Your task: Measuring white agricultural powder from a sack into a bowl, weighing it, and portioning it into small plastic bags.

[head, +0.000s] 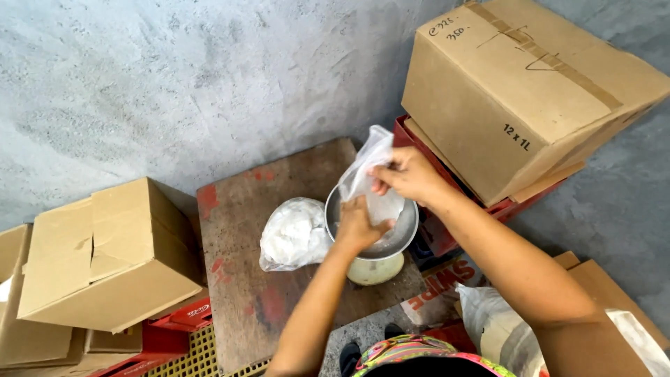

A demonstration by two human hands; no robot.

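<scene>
Both my hands hold a small clear plastic bag over a round metal pan that sits on a pale weighing scale. My right hand pinches the bag's upper edge. My left hand grips the bag lower down, above the pan. Whitish contents show in the bag's lower part. Just left of the pan, a larger clear bag of white powder lies on a worn brown wooden board.
A large cardboard box rests on a red crate at the right. Smaller cardboard boxes sit at the left over red crates. Another plastic bag lies at lower right. A grey concrete wall stands behind.
</scene>
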